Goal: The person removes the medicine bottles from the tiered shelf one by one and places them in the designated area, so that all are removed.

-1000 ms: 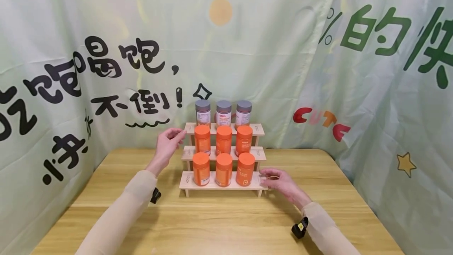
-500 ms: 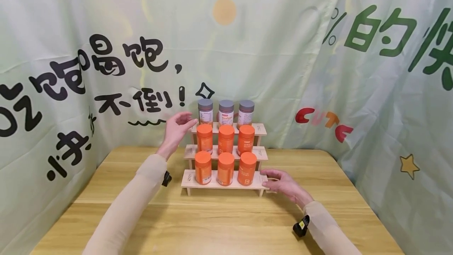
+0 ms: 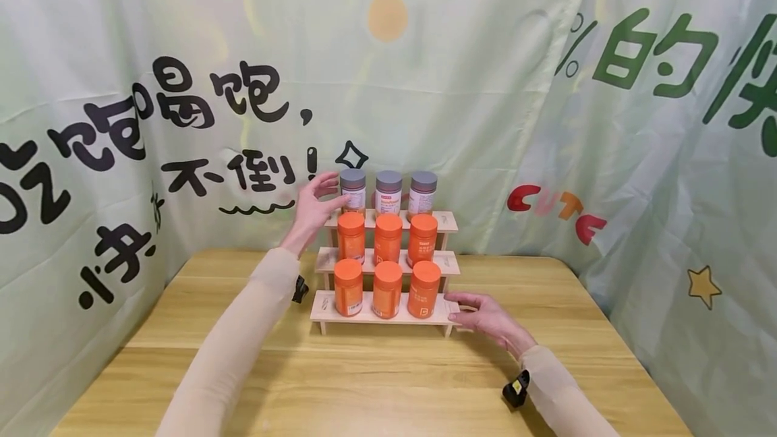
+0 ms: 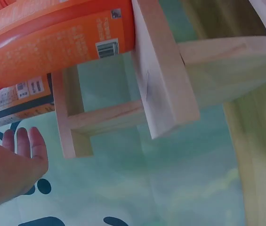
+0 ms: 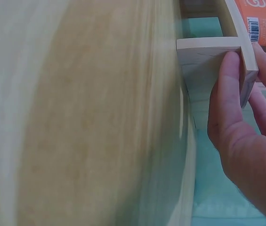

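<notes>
My left hand [image 3: 315, 211] is at the left end of the top step, its fingers loosely spread beside a grey-lidded jar [image 3: 353, 184]. The thumb overlaps the jar's label in the head view; in the left wrist view the fingers [image 4: 37, 143] lie just below that jar [image 4: 17, 101]. With my right hand [image 3: 485, 317] I grip the right end of the lowest board of a three-step wooden display stand [image 3: 324, 307]. In the right wrist view, fingers [image 5: 230, 84] hold the board end [image 5: 249, 70] from both sides.
Two more grey-lidded jars [image 3: 388, 187] share the top step. Orange-lidded jars [image 3: 351, 238] line the middle step, and others [image 3: 349, 288] stand on the lowest. A wooden table [image 3: 388, 376] carries the stand. Printed cloth [image 3: 461, 86] hangs behind and on both sides.
My left hand has moved up and right, from the end of the top step to beside the left grey-lidded jar. My right hand stays on the lowest board.
</notes>
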Tool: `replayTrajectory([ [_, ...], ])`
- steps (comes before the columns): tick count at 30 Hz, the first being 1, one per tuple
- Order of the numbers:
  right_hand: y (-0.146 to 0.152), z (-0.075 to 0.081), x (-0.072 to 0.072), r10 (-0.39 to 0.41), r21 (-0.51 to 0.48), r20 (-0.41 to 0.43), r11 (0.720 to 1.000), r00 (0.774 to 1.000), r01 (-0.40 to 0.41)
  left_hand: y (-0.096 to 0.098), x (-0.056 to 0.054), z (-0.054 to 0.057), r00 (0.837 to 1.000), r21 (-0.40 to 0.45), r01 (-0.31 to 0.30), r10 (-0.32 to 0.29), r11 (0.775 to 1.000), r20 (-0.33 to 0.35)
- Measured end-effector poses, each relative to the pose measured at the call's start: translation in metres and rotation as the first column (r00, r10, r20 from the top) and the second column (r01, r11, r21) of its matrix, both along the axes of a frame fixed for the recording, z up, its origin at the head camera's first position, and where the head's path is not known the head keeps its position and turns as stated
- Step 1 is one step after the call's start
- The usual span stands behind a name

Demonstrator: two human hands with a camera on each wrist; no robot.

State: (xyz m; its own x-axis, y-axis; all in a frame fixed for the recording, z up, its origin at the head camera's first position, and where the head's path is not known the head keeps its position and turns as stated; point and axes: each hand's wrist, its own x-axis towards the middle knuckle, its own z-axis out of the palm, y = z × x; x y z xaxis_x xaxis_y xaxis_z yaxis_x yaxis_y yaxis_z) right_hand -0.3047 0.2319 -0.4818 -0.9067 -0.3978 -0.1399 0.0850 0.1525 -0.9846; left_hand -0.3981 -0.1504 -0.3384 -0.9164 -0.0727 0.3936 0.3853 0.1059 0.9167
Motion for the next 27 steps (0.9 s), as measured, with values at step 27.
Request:
replayTrajectory([
  [27, 0.000, 0.002, -0.001, -0.013, -0.018, 0.042, 1.000, 0.999, 0.014, 0.022, -0.010, 0.004, 0.999, 0.017, 0.024, -0.024, 1.000, 0.029],
])
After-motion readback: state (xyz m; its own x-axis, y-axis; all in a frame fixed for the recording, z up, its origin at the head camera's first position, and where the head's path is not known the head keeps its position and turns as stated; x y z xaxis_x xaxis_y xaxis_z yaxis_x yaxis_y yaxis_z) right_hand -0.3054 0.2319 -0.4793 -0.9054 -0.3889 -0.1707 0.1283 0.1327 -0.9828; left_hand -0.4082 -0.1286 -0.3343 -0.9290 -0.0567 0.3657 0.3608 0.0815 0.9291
